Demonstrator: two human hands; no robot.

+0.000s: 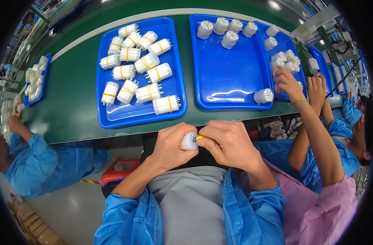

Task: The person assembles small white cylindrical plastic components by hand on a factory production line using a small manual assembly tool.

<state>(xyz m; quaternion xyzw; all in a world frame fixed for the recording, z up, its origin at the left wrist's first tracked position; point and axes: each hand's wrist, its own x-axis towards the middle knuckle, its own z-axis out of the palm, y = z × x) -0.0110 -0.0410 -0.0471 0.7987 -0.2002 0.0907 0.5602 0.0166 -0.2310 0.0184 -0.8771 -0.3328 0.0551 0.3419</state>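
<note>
In front of my chest, at the near edge of the green table, my left hand (169,143) is closed around a white cylinder (189,141). Its greyish end faces my right hand (230,143), whose thumb and fingers pinch a yellow band (200,137) against that end. How far the band goes round the cylinder is hidden by my fingers. Beyond my left hand, a blue tray (170,45) carries several white bundles (147,62) with yellow bands and pins on their ends. A second blue tray (227,73), beyond my right hand, has several banded bundles along its far side and one bundle (263,96) at its near right corner.
At the right, a co-worker's hand (288,83) from a pink sleeve reaches into a third blue tray (281,45); another person's hand (317,87) is beside it. A person in blue works at far left near a small tray (40,90). A red stool (117,173) stands below left.
</note>
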